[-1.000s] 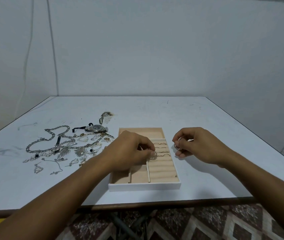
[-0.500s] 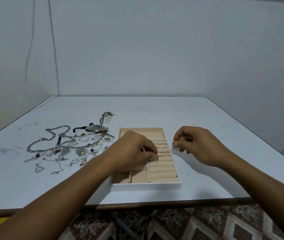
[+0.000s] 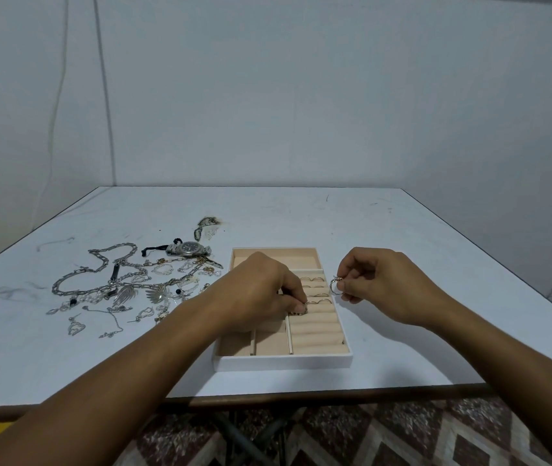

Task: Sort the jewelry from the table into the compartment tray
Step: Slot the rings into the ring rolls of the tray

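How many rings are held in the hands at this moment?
2. The left hand pinches one ring at the ring rolls of the tray; the right hand pinches another ring beside its right wall. Fingers may hide more.

Tray (image 3: 284,361) on table (image 3: 402,237) near front edge; jewelry pile (image 3: 126,284) left.

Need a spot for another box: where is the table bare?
Bare: the table behind the tray up to the far edge, and the strip right of the right hand. Crowded: left of the tray, where chains and a watch lie.
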Demonstrator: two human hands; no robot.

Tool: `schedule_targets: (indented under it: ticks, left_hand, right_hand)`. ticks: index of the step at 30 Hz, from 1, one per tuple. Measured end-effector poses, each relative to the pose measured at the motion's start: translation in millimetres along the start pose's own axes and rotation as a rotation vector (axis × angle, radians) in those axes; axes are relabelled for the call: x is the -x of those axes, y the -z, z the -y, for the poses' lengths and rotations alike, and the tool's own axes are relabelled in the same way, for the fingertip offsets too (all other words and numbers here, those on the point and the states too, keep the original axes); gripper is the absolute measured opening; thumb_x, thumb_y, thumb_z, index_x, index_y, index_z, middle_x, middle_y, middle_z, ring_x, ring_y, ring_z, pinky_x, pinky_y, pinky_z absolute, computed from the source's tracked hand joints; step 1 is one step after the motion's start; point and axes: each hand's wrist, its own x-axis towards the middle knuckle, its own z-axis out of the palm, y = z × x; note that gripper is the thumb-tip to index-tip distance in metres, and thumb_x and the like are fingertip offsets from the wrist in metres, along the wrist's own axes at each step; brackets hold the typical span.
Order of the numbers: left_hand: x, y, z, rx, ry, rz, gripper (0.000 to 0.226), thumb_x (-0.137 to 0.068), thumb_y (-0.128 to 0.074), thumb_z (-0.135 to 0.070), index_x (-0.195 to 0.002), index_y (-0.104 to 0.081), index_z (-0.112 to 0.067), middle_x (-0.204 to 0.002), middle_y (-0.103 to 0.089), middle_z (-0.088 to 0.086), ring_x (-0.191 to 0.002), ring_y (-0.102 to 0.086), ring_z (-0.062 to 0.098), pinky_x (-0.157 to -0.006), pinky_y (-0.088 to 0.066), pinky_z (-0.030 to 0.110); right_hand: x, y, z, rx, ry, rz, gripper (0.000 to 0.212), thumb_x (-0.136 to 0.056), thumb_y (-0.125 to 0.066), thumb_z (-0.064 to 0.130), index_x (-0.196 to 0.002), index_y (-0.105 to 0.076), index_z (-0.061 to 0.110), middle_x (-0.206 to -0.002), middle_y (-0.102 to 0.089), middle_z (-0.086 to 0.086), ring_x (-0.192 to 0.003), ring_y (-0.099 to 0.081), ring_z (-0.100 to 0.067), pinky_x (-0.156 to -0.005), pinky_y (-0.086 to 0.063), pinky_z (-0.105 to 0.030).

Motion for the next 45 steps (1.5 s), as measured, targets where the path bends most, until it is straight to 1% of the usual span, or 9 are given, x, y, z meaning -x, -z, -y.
schedule_targets:
  ticks: [11,16,20,25,28,33,37,41,45]
  left_hand:
    - [-2.2,-2.4,0.5,-0.019,0.014,0.031,0.015,-0.082,-0.074,-0.025,-0.096,-0.077,-0.021,-0.090,-0.073,-0.007,-0.075,-0.058,-0.001,-0.066,-0.039,0.005]
    - [-4.3,-4.4,-0.3,-0.106,-0.025,0.039,0.016,-0.083,-0.073,-0.025,-0.098,-0.077,-0.021,-0.092,-0.071,-0.005,-0.076,-0.056,0.002,-0.071,-0.043,0.017]
    - [-4.8,-5.7,1.0,-0.138,-0.030,0.036,0.017,-0.084,-0.072,-0.025,-0.100,-0.077,-0.020,-0.094,-0.071,-0.004,-0.079,-0.058,0.004,-0.073,-0.044,0.017]
    - [-3.8,-7.8,1.6,-0.183,-0.069,0.037,0.019,-0.087,-0.069,-0.021,-0.105,-0.075,-0.020,-0.099,-0.071,-0.003,-0.093,-0.064,0.010,-0.079,-0.046,0.017]
    - [-2.5,-8.8,2.3,-0.216,-0.095,0.033,0.020,-0.089,-0.066,-0.018,-0.106,-0.074,-0.022,-0.098,-0.070,-0.003,-0.093,-0.063,0.012,-0.082,-0.051,0.027]
    - [-1.7,-10.7,1.9,-0.244,-0.115,0.006,0.022,-0.088,-0.065,-0.016,-0.105,-0.075,-0.025,-0.096,-0.070,-0.004,-0.091,-0.063,0.012,-0.080,-0.052,0.032]
    - [-1.2,-12.8,4.7,-0.251,-0.104,-0.025,0.021,-0.088,-0.065,-0.022,-0.105,-0.074,-0.029,-0.096,-0.070,-0.006,-0.090,-0.064,0.013,-0.076,-0.054,0.033]
    - [3.6,-11.5,4.9,-0.223,-0.078,-0.072,0.022,-0.089,-0.065,-0.031,-0.109,-0.072,-0.030,-0.101,-0.072,-0.007,-0.092,-0.064,0.011,-0.078,-0.052,0.027]
    - [6.6,-6.3,4.4,-0.194,-0.045,-0.143,0.021,-0.088,-0.064,-0.036,-0.106,-0.073,-0.032,-0.099,-0.072,-0.010,-0.083,-0.060,0.005,-0.073,-0.048,0.023]
  right_hand:
    - [3.3,0.3,1.3,0.016,-0.011,0.011,0.004,-0.085,-0.070,0.010,-0.084,-0.066,0.012,-0.076,-0.073,-0.005,-0.067,-0.072,-0.011,-0.080,-0.059,-0.038]
    - [5.0,0.8,1.8,0.016,-0.018,0.007,0.004,-0.085,-0.070,0.010,-0.084,-0.067,0.012,-0.075,-0.073,-0.005,-0.067,-0.072,-0.011,-0.081,-0.058,-0.040]
    - [5.7,1.5,1.9,0.006,-0.018,0.003,0.005,-0.084,-0.070,0.009,-0.084,-0.067,0.012,-0.075,-0.073,-0.005,-0.068,-0.073,-0.012,-0.082,-0.058,-0.040]
    - [6.8,0.7,1.8,0.026,-0.014,-0.003,0.008,-0.084,-0.067,0.007,-0.084,-0.067,0.014,-0.074,-0.073,-0.003,-0.069,-0.072,-0.012,-0.081,-0.059,-0.038]
    - [6.2,0.6,2.7,0.023,-0.013,-0.011,0.009,-0.085,-0.066,0.006,-0.084,-0.067,0.014,-0.074,-0.073,-0.004,-0.069,-0.072,-0.013,-0.081,-0.058,-0.036]
    - [6.6,-0.8,4.0,0.012,-0.015,-0.010,0.009,-0.084,-0.065,0.006,-0.083,-0.066,0.015,-0.075,-0.073,-0.003,-0.070,-0.073,-0.012,-0.082,-0.058,-0.037]
    - [6.9,-1.7,5.2,0.016,0.006,-0.007,0.010,-0.084,-0.066,0.007,-0.082,-0.067,0.016,-0.075,-0.073,-0.002,-0.069,-0.072,-0.012,-0.080,-0.058,-0.036]
    - [7.5,-3.5,4.9,0.071,0.045,0.029,0.013,-0.083,-0.070,0.013,-0.081,-0.068,0.025,-0.077,-0.072,0.002,-0.073,-0.068,-0.012,-0.074,-0.056,-0.030]
    - [8.2,-5.6,4.6,0.095,0.079,0.052,0.011,-0.083,-0.072,0.017,-0.080,-0.069,0.027,-0.078,-0.071,0.007,-0.073,-0.064,-0.006,-0.066,-0.047,-0.018]
